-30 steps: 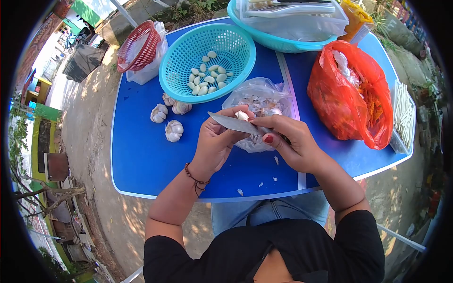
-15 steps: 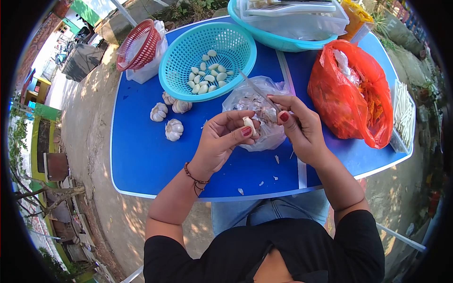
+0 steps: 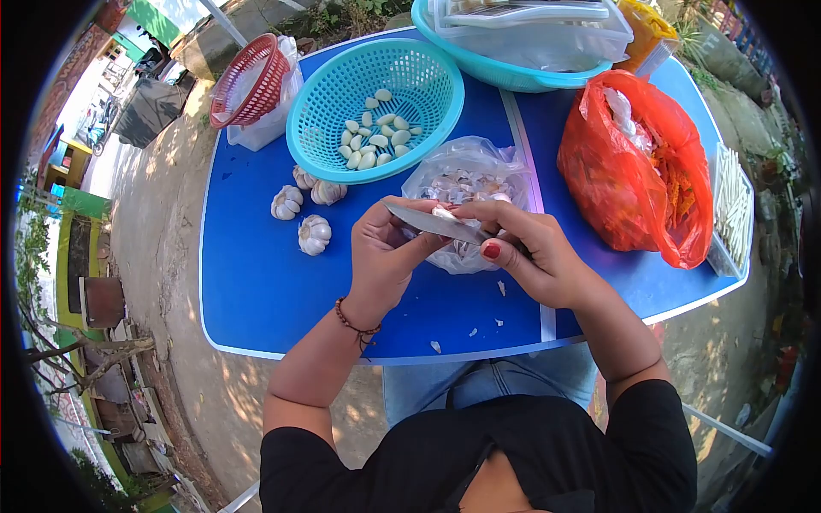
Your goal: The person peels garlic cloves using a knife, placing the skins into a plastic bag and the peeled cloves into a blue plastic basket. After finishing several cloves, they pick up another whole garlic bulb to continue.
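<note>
Left hand (image 3: 385, 252): grip pinching a garlic clove (image 3: 443, 212), held above the bench (image 3: 256, 282).
Right hand (image 3: 534, 252): grip closed around the knife (image 3: 432, 224), blade against the clove.
Behind: clear bag (image 3: 466, 175).

Looks like an outdoor food-prep spot by a street, with a blue folding table (image 3: 256, 282) on bare sunlit concrete ground (image 3: 162, 231), a teal plastic basket of peeled garlic cloves (image 3: 374, 109), a red plastic bag (image 3: 637, 184) and parked vehicles (image 3: 141, 68) behind.
</note>
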The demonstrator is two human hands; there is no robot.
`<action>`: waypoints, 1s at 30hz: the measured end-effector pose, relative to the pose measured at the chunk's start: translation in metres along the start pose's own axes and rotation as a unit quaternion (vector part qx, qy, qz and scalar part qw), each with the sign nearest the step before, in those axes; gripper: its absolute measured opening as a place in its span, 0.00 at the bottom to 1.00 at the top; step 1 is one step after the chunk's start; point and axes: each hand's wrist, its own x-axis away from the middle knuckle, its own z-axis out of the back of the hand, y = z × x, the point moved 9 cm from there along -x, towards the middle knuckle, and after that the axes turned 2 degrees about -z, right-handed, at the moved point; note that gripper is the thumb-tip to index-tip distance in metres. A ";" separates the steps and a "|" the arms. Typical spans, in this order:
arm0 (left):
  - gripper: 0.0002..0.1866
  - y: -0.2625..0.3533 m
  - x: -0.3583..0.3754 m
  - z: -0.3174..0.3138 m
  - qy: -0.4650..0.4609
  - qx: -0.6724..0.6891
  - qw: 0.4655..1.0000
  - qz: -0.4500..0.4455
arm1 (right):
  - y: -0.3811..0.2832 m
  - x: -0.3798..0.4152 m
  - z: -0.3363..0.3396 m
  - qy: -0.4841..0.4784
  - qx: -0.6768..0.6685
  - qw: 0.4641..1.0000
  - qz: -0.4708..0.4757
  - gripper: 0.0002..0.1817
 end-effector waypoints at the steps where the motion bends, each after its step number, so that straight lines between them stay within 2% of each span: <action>1: 0.14 0.002 0.000 -0.001 0.001 -0.002 1.000 -0.006 | 0.000 0.000 0.000 0.000 -0.004 1.000 0.003 0.19; 4: 0.12 0.006 0.000 -0.003 0.001 -0.020 1.000 -0.007 | -0.001 -0.001 0.001 -0.006 -0.013 1.000 -0.021 0.18; 7: 0.12 0.002 0.000 -0.002 0.007 -0.012 1.000 0.011 | -0.001 -0.001 0.004 0.021 -0.036 0.999 0.008 0.17; 12: 0.12 -0.007 0.001 -0.004 -0.014 0.022 0.998 0.049 | 0.004 -0.002 0.007 0.045 -0.030 0.999 0.006 0.17; 15: 0.13 -0.006 0.002 -0.009 -0.028 0.024 0.998 0.054 | 0.009 0.000 0.014 0.068 -0.063 0.995 -0.038 0.17; 18: 0.16 -0.006 0.002 -0.006 -0.038 -0.003 0.998 0.042 | 0.005 0.000 0.014 0.048 -0.078 0.995 -0.041 0.18; 23: 0.13 0.003 0.001 -0.007 0.007 -0.017 1.000 0.019 | 0.011 0.003 -0.003 -0.066 -0.089 0.984 -0.137 0.19; 30: 0.12 0.001 0.000 -0.002 -0.001 -0.014 1.000 -0.004 | 0.008 0.000 -0.003 -0.032 -0.121 0.988 -0.085 0.20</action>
